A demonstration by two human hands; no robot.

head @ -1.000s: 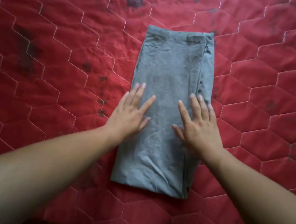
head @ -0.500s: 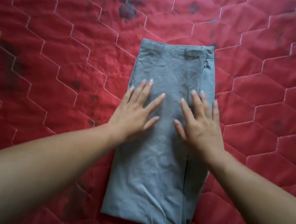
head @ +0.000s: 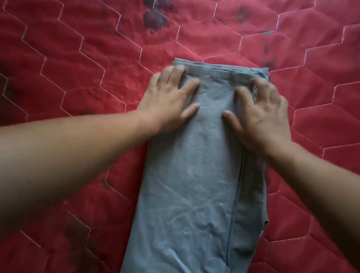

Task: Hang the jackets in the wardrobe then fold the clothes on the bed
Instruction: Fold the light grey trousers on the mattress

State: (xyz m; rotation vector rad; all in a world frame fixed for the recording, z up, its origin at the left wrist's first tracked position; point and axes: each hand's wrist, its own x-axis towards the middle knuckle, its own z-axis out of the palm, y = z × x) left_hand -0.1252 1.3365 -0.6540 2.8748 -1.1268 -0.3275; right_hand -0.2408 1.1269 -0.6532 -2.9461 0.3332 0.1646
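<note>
While the left hand and right hand press flat, grasping nothing, uneven lifting may spoil the fold of the grey garment.

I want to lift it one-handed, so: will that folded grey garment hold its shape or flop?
Probably flops: the grey garment is thin, creased cloth lying flat on the red quilt. Likely light, since it shows little bulk. Its layers showing at the right edge may slide apart if lifted by one corner.
</note>
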